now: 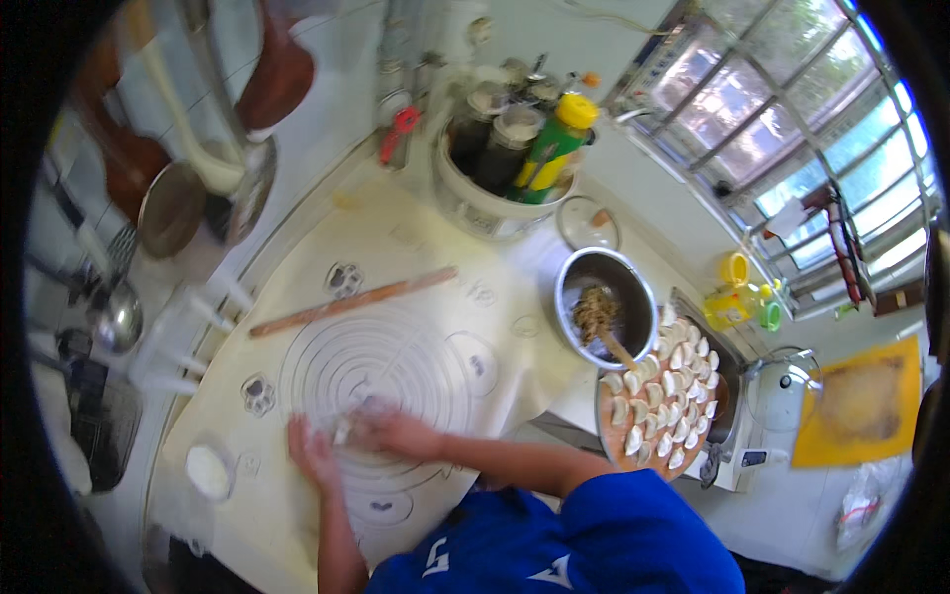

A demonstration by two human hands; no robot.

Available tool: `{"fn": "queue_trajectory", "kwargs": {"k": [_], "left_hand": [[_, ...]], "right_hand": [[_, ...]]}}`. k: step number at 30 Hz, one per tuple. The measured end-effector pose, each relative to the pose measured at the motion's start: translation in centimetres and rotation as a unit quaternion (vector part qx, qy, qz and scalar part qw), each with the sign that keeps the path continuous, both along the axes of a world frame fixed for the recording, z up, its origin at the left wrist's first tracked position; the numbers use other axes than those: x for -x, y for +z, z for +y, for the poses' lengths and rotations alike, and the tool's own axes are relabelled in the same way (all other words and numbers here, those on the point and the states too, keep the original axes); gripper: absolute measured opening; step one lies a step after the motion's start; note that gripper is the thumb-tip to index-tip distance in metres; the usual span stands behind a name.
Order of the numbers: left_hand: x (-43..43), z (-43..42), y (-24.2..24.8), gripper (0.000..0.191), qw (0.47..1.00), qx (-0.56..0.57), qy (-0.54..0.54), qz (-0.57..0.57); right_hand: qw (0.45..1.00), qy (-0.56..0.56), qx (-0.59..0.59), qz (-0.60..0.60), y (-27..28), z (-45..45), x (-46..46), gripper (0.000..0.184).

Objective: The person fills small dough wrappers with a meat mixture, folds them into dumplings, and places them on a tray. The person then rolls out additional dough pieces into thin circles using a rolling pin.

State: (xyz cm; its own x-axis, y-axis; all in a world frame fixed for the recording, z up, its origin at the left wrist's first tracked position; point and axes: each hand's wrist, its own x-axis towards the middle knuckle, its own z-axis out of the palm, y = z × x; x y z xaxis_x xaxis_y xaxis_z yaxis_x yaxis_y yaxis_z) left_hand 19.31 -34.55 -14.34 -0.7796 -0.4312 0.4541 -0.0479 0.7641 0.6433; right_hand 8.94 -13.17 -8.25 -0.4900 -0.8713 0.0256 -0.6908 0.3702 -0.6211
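My right hand [397, 433], blurred by motion, is over the lower part of the printed circles on a pale pastry mat [415, 371]. Beside it on the left, my left hand [315, 451] is raised with its fingers pointing up the mat. Small whitish bits [342, 432], likely dough, lie between the hands; whether either hand holds any is unclear. A wooden rolling pin [353, 301] lies slantwise above the circles. A bowl of white powder [208, 472] stands at the lower left. To the right, a metal pot [644, 297] holds brown filling [594, 313] with a wooden utensil [617, 350].
Many shaped dumplings [660, 416] cover a round board [613, 438] beside the sink at right. A round container [475, 211] with jars and a green bottle [553, 152] stands at the back. Ladles [119, 315] and pans hang on the left wall.
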Motion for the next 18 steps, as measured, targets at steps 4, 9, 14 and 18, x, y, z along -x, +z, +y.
{"fn": "queue_trajectory", "kwargs": {"k": [4, 9, 14, 18], "left_hand": [[2.4, 7.4, 8.7, 0.064, 0.967, 0.062, -0.201, -0.143], [-0.8, 3.4, 8.0, 0.061, 0.980, 0.070, -0.060, -0.174], [0.1, 0.2, 5.4, 0.055, 0.986, 0.083, 0.061, -0.130], [2.4, 6.4, 7.7, 0.064, 0.981, 0.014, -0.145, -0.131]], "right_hand": [[0.979, -0.173, -0.042, 0.096, -1.0, 3.6, 4.6, 0.057], [0.989, -0.120, 0.009, 0.089, 0.6, -3.9, 2.3, 0.056], [0.992, 0.021, -0.016, 0.123, 2.5, 1.1, -0.7, 0.050], [0.979, -0.169, -0.018, 0.115, 2.5, 2.2, 4.2, 0.052]]}}
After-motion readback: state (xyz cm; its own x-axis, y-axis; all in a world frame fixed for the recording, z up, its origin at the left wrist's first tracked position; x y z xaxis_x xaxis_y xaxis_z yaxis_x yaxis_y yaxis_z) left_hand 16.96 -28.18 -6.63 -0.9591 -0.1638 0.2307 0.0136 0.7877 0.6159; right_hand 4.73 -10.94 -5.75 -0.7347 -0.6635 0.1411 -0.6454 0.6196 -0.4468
